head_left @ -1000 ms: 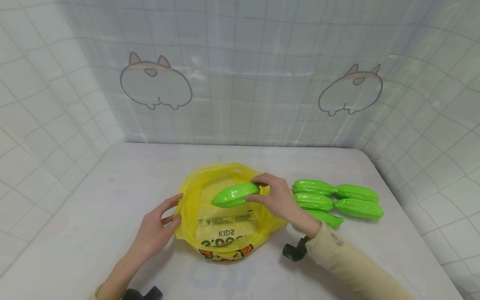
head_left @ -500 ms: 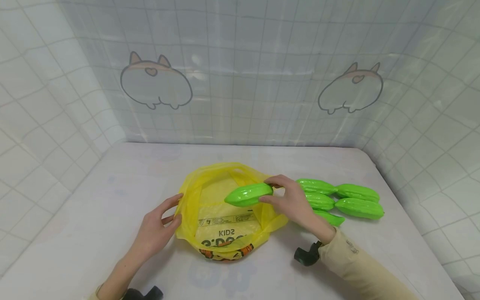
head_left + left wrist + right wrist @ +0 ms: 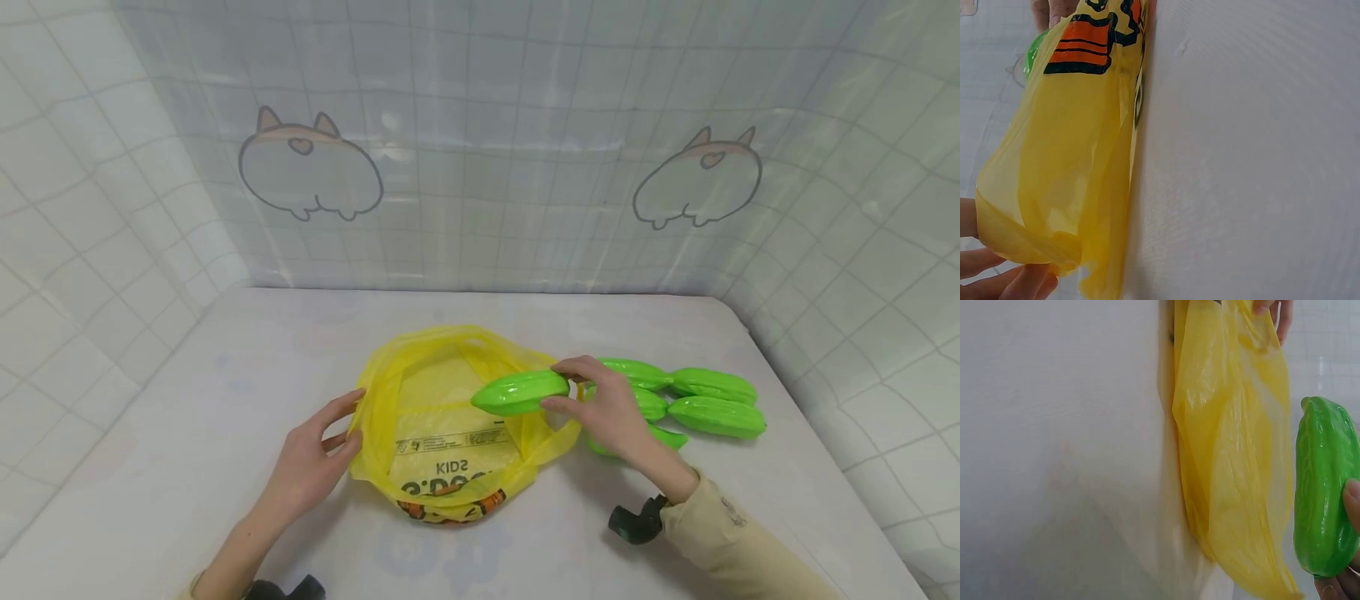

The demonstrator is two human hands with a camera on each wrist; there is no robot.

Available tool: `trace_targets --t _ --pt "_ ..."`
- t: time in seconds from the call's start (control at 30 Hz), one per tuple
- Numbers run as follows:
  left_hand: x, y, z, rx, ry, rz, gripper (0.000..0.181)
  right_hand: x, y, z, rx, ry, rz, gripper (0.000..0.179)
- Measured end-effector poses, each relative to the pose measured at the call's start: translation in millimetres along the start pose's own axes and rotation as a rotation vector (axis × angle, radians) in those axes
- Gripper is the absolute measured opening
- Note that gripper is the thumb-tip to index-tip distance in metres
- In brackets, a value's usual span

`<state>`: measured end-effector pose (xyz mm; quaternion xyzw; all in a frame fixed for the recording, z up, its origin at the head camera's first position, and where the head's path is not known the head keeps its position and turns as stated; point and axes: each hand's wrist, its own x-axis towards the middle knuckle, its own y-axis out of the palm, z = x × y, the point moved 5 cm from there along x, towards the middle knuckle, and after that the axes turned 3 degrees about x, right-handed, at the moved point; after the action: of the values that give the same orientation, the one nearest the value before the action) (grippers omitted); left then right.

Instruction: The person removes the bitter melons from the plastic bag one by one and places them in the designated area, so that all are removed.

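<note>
A yellow plastic bag [image 3: 450, 421] stands on the table with its mouth spread wide. My left hand [image 3: 318, 458] holds its left rim, fingers and thumb on either side of the plastic [image 3: 1054, 175]. Over the right part of the mouth, my right hand [image 3: 603, 408] grips one end of a glossy, ridged green toy cucumber [image 3: 519, 392]. In the right wrist view the cucumber [image 3: 1325, 487] is apart from the bag, with the thumb against its side. Several like cucumbers [image 3: 716, 417] lie right of the bag, some partly hidden by the right hand.
The white table [image 3: 187, 417] meets a tiled-pattern backdrop [image 3: 510, 208] at its back edge, with similar walls at both sides. Dark wrist-worn devices [image 3: 637, 521] sit at both wrists.
My right hand has drifted right with the cucumber, from over the middle of the bag's mouth to its right part. The left hand and the bag stay in place.
</note>
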<state>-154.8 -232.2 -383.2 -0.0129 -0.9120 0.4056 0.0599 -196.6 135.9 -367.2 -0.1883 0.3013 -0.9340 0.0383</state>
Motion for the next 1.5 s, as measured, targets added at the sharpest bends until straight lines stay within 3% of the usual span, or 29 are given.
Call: trace_targets --t 0.17,0.63,1.13,1.5 --pt "0.6 0.3 0.8 0.01 -0.011 0.004 0.055 -5.9 -13.2 -5.7 0.006 0.013 -0.02 0.043" --pt "-0.4 -3.3 -3.9 0.009 -0.013 0.004 0.055 -25.8 -50.3 -21.1 -0.106 0.006 -0.147 0.047" --pt "0.4 -3.0 -3.0 0.016 -0.001 -0.003 0.055 -44.1 -75.5 -32.0 -0.152 0.007 -0.195 0.045" --pt "-0.4 -3.4 -3.5 0.007 0.004 -0.005 0.055 -60.7 -97.5 -42.0 -0.168 0.069 -0.229 0.047"
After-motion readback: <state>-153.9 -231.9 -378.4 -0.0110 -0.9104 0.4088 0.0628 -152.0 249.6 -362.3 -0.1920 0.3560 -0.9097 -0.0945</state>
